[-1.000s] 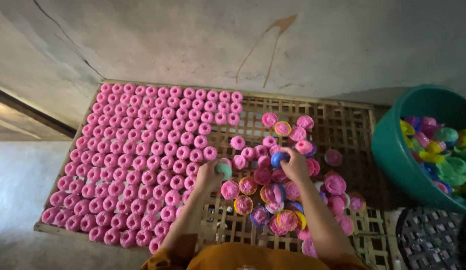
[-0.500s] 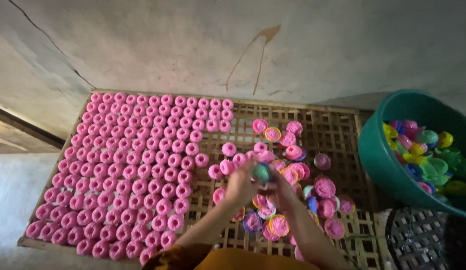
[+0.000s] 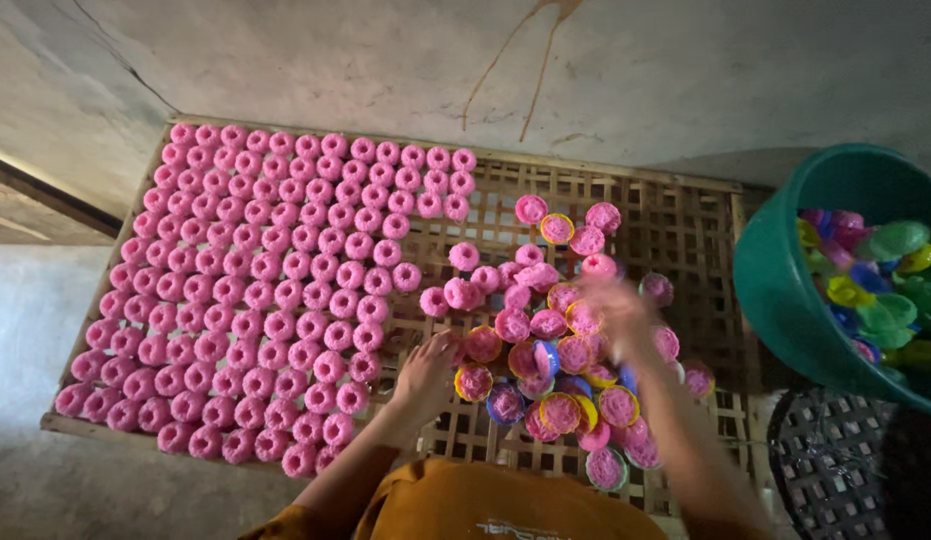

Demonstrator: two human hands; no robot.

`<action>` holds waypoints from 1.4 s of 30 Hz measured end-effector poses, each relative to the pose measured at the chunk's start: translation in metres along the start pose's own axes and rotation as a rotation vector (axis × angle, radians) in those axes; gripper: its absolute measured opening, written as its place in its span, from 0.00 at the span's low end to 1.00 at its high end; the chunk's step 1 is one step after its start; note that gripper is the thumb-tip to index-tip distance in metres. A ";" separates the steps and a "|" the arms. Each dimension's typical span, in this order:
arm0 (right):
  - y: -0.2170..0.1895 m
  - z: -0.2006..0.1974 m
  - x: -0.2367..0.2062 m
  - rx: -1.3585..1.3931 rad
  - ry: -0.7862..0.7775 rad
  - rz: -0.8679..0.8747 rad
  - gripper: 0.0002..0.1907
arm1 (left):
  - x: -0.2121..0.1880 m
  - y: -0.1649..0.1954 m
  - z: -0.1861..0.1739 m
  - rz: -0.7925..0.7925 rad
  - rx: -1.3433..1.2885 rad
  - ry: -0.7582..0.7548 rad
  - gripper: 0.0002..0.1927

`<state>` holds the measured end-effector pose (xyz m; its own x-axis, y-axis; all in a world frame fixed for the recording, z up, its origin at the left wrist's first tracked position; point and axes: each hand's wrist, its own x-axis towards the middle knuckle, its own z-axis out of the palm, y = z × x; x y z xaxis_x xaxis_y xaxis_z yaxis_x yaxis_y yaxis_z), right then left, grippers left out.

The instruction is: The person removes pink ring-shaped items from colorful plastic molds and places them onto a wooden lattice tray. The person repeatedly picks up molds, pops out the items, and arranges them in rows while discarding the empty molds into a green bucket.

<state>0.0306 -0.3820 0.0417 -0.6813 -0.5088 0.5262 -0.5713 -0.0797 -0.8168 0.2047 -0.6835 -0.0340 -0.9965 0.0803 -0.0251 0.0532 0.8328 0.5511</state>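
Left hand: fingers spread, flat on the bamboo rack at the edge of the pink rows, gripping nothing. Right hand: blurred over the loose pile; I cannot tell its grip. Pile of filled moulds: at three o'clock of the left hand. I judge the step as turning cakes out into rows; the next calls for a steady lift. Arranged pink cakes: nine o'clock. Green basin of empty moulds: far three o'clock. Concrete floor: twelve.

Woven bamboo tray carries rows of pink cakes. Left hand and blurred right hand rest over filled coloured cups.
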 end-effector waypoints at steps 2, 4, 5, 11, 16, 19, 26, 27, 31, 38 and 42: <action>0.016 0.067 -0.013 -0.478 -0.211 0.350 0.23 | 0.000 -0.004 0.015 0.084 0.084 0.233 0.32; 0.029 0.108 -0.013 -0.904 -0.439 0.252 0.35 | 0.004 -0.010 0.021 0.082 0.088 0.339 0.29; 0.032 0.120 -0.013 -0.936 -0.444 0.266 0.37 | 0.008 -0.013 0.022 0.044 0.050 0.330 0.27; 0.045 0.137 -0.010 -1.093 -0.485 0.377 0.37 | 0.015 -0.037 0.012 -0.377 -0.369 0.256 0.23; 0.048 0.139 -0.015 -1.047 -0.476 0.295 0.28 | 0.010 -0.057 -0.002 -0.477 -1.050 -0.033 0.34; 0.048 0.124 -0.008 -0.790 -0.144 0.325 0.27 | 0.010 -0.067 -0.008 -0.369 -0.441 -0.029 0.30; 0.056 0.110 -0.010 0.210 0.179 0.557 0.16 | 0.021 -0.069 -0.011 -0.309 -0.583 0.117 0.26; 0.056 0.112 -0.014 0.172 0.133 0.622 0.19 | 0.022 -0.068 -0.013 -0.264 -0.492 0.177 0.28; 0.039 0.104 -0.026 0.058 0.120 0.612 0.21 | 0.024 -0.054 -0.029 -0.353 -0.408 0.157 0.28; -0.002 0.087 0.002 -0.431 0.029 0.251 0.27 | 0.043 0.010 -0.061 -0.293 -0.400 0.181 0.31; -0.018 0.096 -0.011 1.027 0.193 0.757 0.25 | 0.054 0.067 -0.053 -0.128 -0.502 0.201 0.35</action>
<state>0.0920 -0.4569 0.0277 -0.7832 -0.5919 -0.1903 0.5373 -0.4905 -0.6861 0.1512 -0.6529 0.0457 -0.9884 -0.1515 0.0145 -0.0578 0.4620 0.8850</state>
